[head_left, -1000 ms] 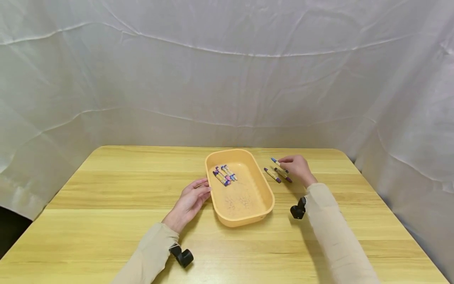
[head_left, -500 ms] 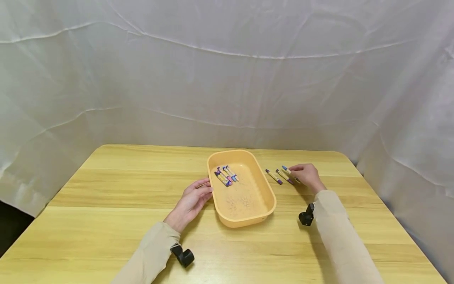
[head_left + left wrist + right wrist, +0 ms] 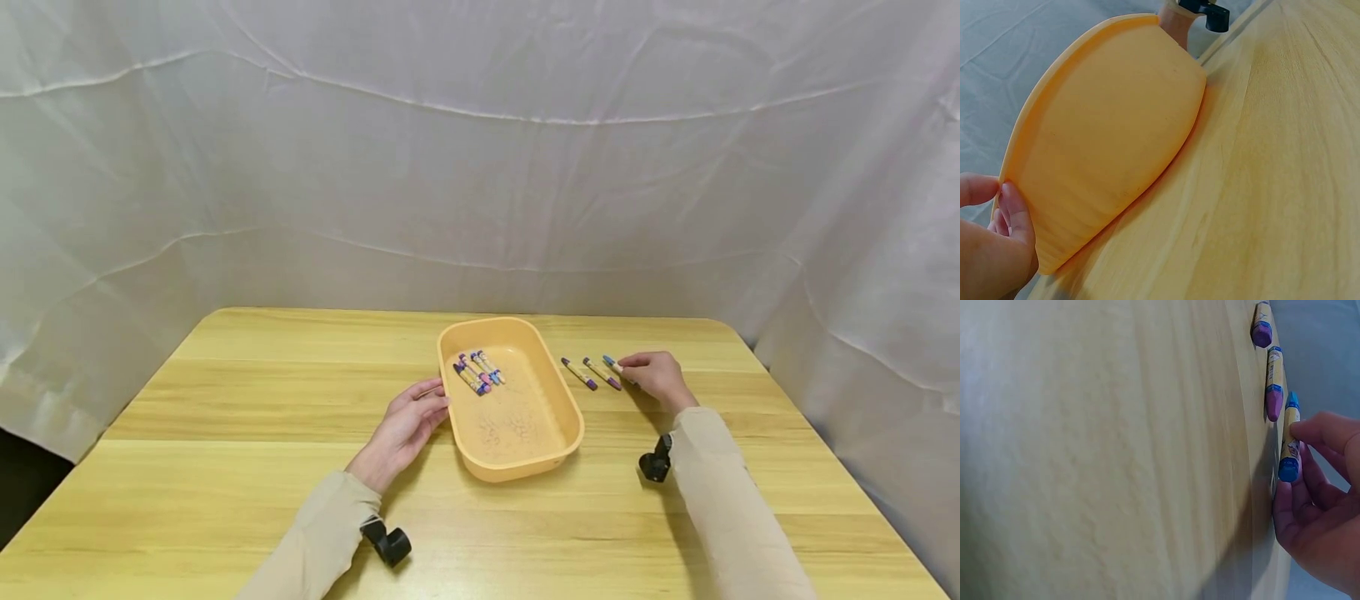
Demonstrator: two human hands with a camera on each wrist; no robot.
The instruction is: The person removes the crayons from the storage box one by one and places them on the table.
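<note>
An orange tray sits mid-table with several crayons at its far left corner. My left hand lies flat on the table, its fingertips touching the tray's left wall; the left hand holds nothing. To the right of the tray lie two purple-tipped crayons side by side. Just right of them, my right hand pinches a blue crayon low at the tabletop. In the right wrist view the blue crayon sits between finger and thumb of the right hand, parallel to the purple crayons.
The wooden table is backed and flanked by white cloth. Its right edge runs close to my right hand. Black wrist camera mounts sit at both sleeves.
My right hand carried the blue crayon rightward and nearer, from beyond the two purple crayons to a spot beside them on their right. The left hand and tray stayed put.
</note>
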